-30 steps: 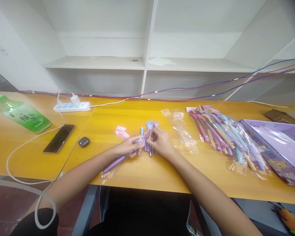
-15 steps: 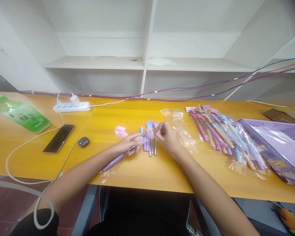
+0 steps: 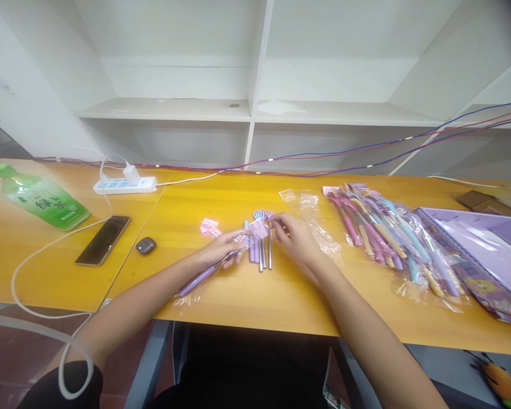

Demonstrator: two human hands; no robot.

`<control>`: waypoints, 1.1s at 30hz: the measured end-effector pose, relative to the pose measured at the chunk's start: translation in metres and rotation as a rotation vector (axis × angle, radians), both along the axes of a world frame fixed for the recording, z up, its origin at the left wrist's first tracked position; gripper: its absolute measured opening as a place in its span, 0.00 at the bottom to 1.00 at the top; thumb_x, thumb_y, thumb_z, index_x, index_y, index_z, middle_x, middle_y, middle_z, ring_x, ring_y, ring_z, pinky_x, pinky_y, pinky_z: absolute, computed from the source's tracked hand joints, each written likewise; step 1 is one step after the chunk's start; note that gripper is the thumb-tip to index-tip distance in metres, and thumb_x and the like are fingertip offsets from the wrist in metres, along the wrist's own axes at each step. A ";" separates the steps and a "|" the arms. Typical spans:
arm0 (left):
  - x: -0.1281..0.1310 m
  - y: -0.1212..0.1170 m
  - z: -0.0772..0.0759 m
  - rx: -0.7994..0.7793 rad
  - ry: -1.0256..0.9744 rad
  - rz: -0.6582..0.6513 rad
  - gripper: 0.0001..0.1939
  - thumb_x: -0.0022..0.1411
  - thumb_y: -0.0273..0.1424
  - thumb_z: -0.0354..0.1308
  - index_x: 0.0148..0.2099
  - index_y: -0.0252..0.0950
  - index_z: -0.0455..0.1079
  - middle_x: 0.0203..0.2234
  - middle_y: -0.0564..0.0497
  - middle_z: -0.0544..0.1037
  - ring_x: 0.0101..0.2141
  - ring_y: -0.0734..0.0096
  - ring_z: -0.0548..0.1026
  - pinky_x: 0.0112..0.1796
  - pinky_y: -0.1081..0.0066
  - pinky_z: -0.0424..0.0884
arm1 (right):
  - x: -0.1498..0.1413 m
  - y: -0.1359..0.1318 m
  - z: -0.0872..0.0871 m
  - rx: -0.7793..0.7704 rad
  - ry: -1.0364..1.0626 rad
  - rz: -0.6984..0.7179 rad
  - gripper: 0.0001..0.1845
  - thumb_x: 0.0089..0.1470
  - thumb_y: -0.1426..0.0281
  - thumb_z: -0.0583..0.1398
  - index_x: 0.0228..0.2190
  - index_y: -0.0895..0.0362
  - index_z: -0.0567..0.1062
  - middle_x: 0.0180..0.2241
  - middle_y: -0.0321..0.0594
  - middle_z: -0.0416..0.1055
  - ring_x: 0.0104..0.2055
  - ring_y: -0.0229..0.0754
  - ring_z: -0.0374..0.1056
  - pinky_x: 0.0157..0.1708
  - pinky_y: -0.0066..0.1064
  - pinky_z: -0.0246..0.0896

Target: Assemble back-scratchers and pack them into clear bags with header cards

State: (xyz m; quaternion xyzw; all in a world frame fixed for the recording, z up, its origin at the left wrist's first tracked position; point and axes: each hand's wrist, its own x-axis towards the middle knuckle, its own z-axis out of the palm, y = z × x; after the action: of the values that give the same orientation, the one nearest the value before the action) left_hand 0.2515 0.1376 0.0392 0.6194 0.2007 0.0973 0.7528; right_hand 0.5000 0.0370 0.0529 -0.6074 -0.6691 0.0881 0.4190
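My left hand (image 3: 223, 250) is closed around a plastic-wrapped back scratcher (image 3: 197, 282), whose purple handle points toward the table's front edge. A purple header card (image 3: 259, 229) sits at the far end of its clear bag, just beyond my left fingers. Beside that card is my right hand (image 3: 297, 240), fingers bent and a little apart, with nothing visible between them. Unwrapped back scratchers (image 3: 269, 255) with silver rods lie under and behind the card, their small hand-shaped heads pointing away from me. Pink cards (image 3: 210, 228) lie left of them.
Empty clear wrappers (image 3: 326, 238) lie right of my right hand. Farther right are a pile of wrapped back scratchers (image 3: 378, 227) and a purple tray (image 3: 489, 233). On the left are a phone (image 3: 103, 240), a black case (image 3: 145, 245), a green bottle (image 3: 46, 199) and a power strip (image 3: 142, 185).
My right hand's fingers have loosened from a pinch at the card's edge and spread slightly. My left hand keeps its hold on the wrapped back scratcher.
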 end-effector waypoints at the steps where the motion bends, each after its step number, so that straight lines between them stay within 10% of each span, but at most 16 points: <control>1: 0.000 0.000 0.000 0.002 0.002 -0.004 0.42 0.67 0.45 0.63 0.75 0.32 0.56 0.21 0.55 0.77 0.12 0.79 0.66 0.14 0.79 0.56 | 0.000 0.000 -0.001 0.001 0.000 -0.004 0.10 0.68 0.66 0.54 0.42 0.52 0.75 0.38 0.42 0.78 0.35 0.43 0.74 0.37 0.35 0.69; 33: 0.000 -0.002 0.001 0.017 0.014 -0.009 0.40 0.66 0.48 0.65 0.70 0.31 0.62 0.22 0.55 0.77 0.12 0.80 0.66 0.15 0.78 0.56 | -0.002 -0.002 0.002 -0.110 0.332 0.043 0.06 0.61 0.66 0.59 0.33 0.54 0.75 0.32 0.36 0.74 0.23 0.35 0.71 0.28 0.30 0.70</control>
State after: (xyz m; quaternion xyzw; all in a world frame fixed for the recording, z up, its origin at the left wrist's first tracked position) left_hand 0.2519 0.1361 0.0398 0.6275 0.2024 0.0913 0.7463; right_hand 0.4982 0.0346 0.0554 -0.5920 -0.5977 0.2327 0.4881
